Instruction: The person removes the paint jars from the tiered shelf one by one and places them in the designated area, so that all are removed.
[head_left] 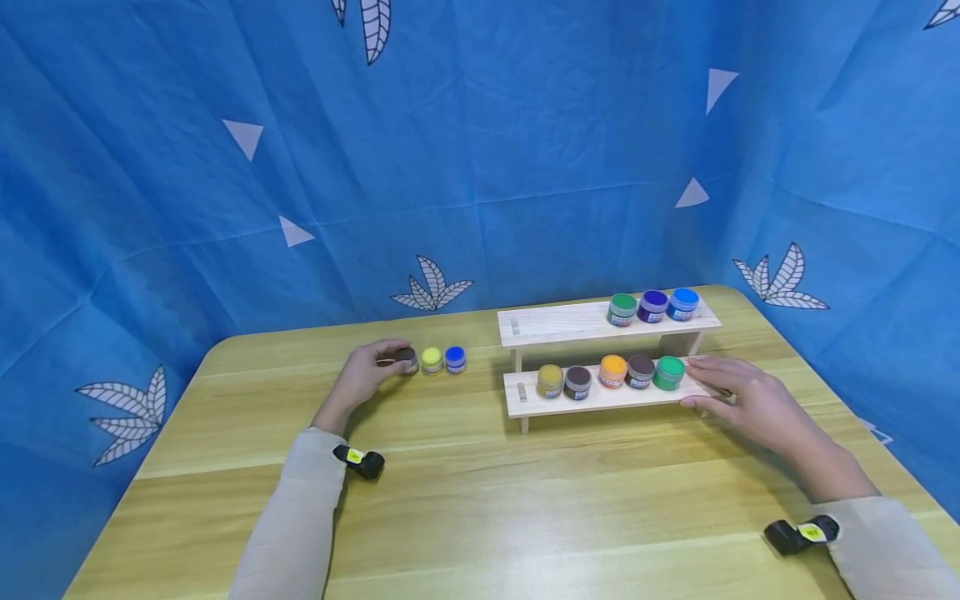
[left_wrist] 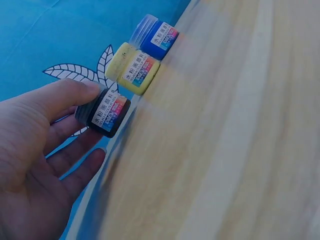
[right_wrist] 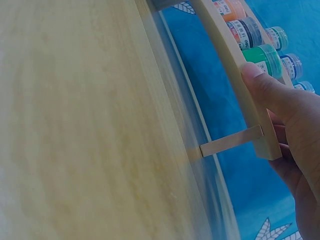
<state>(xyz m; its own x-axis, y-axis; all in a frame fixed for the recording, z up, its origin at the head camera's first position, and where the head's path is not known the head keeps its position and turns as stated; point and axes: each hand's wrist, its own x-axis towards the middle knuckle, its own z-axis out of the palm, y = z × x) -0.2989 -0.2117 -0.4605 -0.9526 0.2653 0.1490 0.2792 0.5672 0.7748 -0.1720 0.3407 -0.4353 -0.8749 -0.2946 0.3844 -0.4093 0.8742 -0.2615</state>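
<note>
My left hand (head_left: 363, 377) pinches a dark paint jar (left_wrist: 111, 112) between thumb and fingers at the table's left. Beside that jar stand a yellow paint jar (head_left: 432, 360) and a blue paint jar (head_left: 455, 359), in a row. A two-tier wooden rack (head_left: 555, 327) stands to the right. My right hand (head_left: 750, 400) grips the right end of its lower shelf, the thumb along the front edge close to a green jar (right_wrist: 262, 60). Other fingers pass behind the shelf, partly hidden in the right wrist view.
On the lower shelf are also ochre (head_left: 550, 381), dark brown (head_left: 577, 382), orange (head_left: 612, 372) and another dark jar (head_left: 640, 372). The upper tier bears green (head_left: 622, 309), purple (head_left: 652, 306) and light blue (head_left: 683, 304) jars. A blue curtain (head_left: 375, 167) hangs behind the wooden table (head_left: 480, 508).
</note>
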